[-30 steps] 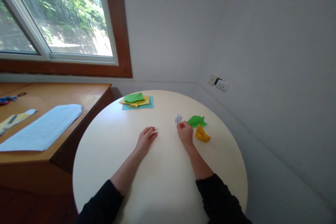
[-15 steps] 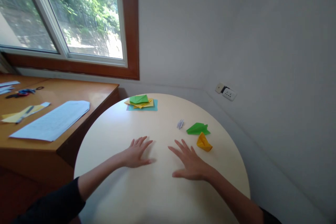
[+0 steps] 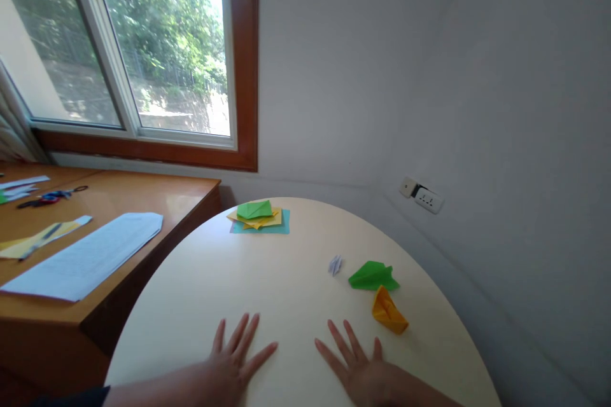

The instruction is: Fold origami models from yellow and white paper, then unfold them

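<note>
My left hand (image 3: 236,362) and my right hand (image 3: 356,369) lie flat, palms down and fingers spread, on the near part of a round cream table (image 3: 296,267). Neither hand holds anything. Just beyond my right hand sits a folded orange paper shape (image 3: 389,313). Behind it lie a folded green paper shape (image 3: 372,276) and a tiny white folded paper (image 3: 335,264). A stack of coloured paper sheets (image 3: 260,217), green on yellow on teal, rests at the far edge of the table.
A wooden desk (image 3: 119,248) adjoins the table on the left, carrying a large white sheet (image 3: 86,257), yellow paper strips (image 3: 41,238) and scissors (image 3: 50,197). A window (image 3: 124,44) is above it. A wall socket (image 3: 427,198) sits on the grey wall at right.
My right hand let go of the small white paper and both hands drew back toward me, flattening on the table. The camera tilted upward, showing more wall and window.
</note>
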A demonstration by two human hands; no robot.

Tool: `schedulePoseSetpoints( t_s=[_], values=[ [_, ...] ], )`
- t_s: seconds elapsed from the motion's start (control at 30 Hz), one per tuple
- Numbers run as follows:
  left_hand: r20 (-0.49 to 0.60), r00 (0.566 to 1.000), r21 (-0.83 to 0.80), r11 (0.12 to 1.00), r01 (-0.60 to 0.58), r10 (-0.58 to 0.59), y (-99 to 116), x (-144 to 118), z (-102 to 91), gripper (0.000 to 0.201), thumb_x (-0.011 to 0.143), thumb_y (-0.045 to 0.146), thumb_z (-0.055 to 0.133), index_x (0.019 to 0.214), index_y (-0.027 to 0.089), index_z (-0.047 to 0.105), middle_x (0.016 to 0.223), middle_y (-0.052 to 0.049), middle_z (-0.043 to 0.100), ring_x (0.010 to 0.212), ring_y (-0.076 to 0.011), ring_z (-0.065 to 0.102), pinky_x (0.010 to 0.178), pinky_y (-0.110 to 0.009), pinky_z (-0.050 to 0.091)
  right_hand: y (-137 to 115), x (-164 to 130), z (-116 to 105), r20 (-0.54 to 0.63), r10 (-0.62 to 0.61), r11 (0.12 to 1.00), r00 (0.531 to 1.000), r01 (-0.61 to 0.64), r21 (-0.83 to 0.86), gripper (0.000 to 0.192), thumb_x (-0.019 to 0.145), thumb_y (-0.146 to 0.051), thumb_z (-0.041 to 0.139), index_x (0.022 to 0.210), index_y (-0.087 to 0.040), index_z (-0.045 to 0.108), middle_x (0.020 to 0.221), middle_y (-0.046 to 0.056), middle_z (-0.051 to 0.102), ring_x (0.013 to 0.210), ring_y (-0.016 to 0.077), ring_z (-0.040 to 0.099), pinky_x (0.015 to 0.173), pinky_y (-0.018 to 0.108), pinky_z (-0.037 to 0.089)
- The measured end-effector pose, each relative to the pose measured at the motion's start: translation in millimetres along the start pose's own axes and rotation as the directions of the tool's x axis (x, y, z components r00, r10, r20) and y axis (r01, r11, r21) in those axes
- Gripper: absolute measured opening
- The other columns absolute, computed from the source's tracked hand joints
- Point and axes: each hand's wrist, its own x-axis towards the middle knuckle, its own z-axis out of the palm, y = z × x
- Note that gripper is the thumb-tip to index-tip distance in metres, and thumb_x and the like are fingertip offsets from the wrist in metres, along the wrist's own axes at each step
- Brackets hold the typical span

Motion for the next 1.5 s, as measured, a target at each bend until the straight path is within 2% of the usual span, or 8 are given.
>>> schedulePoseSetpoints(
  t_s=[0.13, 0.27, 0.47, 0.6, 0.77, 0.9, 1.23, 1.5],
  values=[
    [0.031, 0.998, -0.014, 0.999, 0.050, -0.050, 1, 4, -0.8, 0.077, 0.073, 0.057, 0.050, 0.137, 0.030, 0.016, 0.142, -0.022, 0.000, 0.126, -0.0396, -0.007, 0.088, -0.072, -0.004, 6, 5, 18, -0.127, 0.020, 1.000, 0.992, -0.022, -0.009, 0.083, 0.069, -0.015, 0.061, 0.130, -0.049, 0.015, 0.143, 0.007, 0.024, 0.127, 0.0445, 0.020, 0.078, 0.080, 0.019],
    [0.044, 0.997, -0.030, 0.997, 0.067, -0.066, 0, 10, 1.5, 0.073, 0.076, 0.051, 0.051, 0.136, 0.030, 0.015, 0.141, -0.022, 0.002, 0.126, -0.0377, -0.007, 0.088, -0.071, -0.006, 11, 5, 22, -0.156, 0.006, 1.000, 0.988, -0.004, 0.013, 0.069, 0.077, -0.018, 0.050, 0.128, -0.051, 0.017, 0.141, 0.006, 0.027, 0.126, 0.0437, 0.024, 0.077, 0.081, 0.018],
    [0.058, 0.996, -0.030, 0.997, 0.065, -0.063, -2, 16, 3.6, 0.071, 0.076, 0.051, 0.050, 0.135, 0.028, 0.019, 0.139, -0.025, 0.002, 0.125, -0.0386, -0.007, 0.087, -0.071, -0.005, 12, 4, 21, -0.183, -0.016, 1.000, 0.983, 0.020, 0.021, 0.063, 0.079, -0.027, 0.051, 0.128, -0.049, 0.018, 0.140, 0.007, 0.029, 0.125, 0.0452, 0.023, 0.077, 0.081, 0.018],
    [0.017, 0.998, 0.019, 0.998, 0.061, -0.061, -2, 17, 7.6, 0.067, 0.078, 0.048, 0.050, 0.135, 0.029, 0.020, 0.140, -0.026, 0.005, 0.125, -0.0413, -0.002, 0.085, -0.073, -0.002, 13, 7, 24, -0.178, -0.025, 1.000, 0.984, 0.028, 0.012, 0.063, 0.078, -0.036, 0.054, 0.128, -0.048, 0.019, 0.139, 0.009, 0.030, 0.123, 0.0466, 0.024, 0.075, 0.081, 0.020],
    [0.002, 0.997, 0.061, 0.996, 0.071, -0.071, -5, 19, 13.7, 0.064, 0.080, 0.049, 0.046, 0.136, 0.029, 0.020, 0.140, -0.025, 0.008, 0.126, -0.0420, 0.000, 0.086, -0.073, 0.000, 12, 10, 30, -0.173, -0.022, 1.000, 0.985, 0.020, -0.009, 0.061, 0.081, -0.025, 0.049, 0.128, -0.047, 0.016, 0.141, 0.008, 0.026, 0.125, 0.0440, 0.023, 0.076, 0.079, 0.023],
    [0.000, 0.998, 0.066, 0.996, 0.061, -0.061, -7, 20, 15.0, 0.066, 0.080, 0.051, 0.046, 0.136, 0.027, 0.020, 0.141, -0.025, 0.008, 0.126, -0.0426, 0.001, 0.086, -0.073, 0.001, 11, 14, 37, -0.180, 0.015, 0.999, 0.984, -0.021, -0.030, 0.066, 0.081, -0.017, 0.047, 0.128, -0.048, 0.013, 0.141, 0.007, 0.025, 0.125, 0.0442, 0.022, 0.075, 0.080, 0.019],
    [-0.003, 1.000, 0.104, 0.994, 0.026, -0.026, -12, 22, 22.0, 0.067, 0.080, 0.049, 0.046, 0.137, 0.027, 0.017, 0.142, -0.024, 0.009, 0.128, -0.0433, 0.002, 0.084, -0.075, 0.001, 18, 16, 43, -0.197, -0.033, 0.999, 0.980, 0.035, 0.010, 0.065, 0.082, -0.017, 0.045, 0.129, -0.049, 0.012, 0.142, 0.006, 0.023, 0.125, 0.0433, 0.022, 0.077, 0.079, 0.020],
    [-0.041, 0.999, 0.095, 0.995, 0.023, -0.019, -18, 26, 27.8, 0.064, 0.081, 0.047, 0.045, 0.136, 0.028, 0.020, 0.142, -0.023, 0.009, 0.128, -0.0435, 0.003, 0.086, -0.074, 0.003, 18, 17, 46, -0.255, -0.067, 0.996, 0.965, 0.048, -0.079, 0.068, 0.081, -0.017, 0.047, 0.130, -0.045, 0.009, 0.140, 0.010, 0.027, 0.124, 0.0453, 0.026, 0.074, 0.079, 0.024]
  ],
)
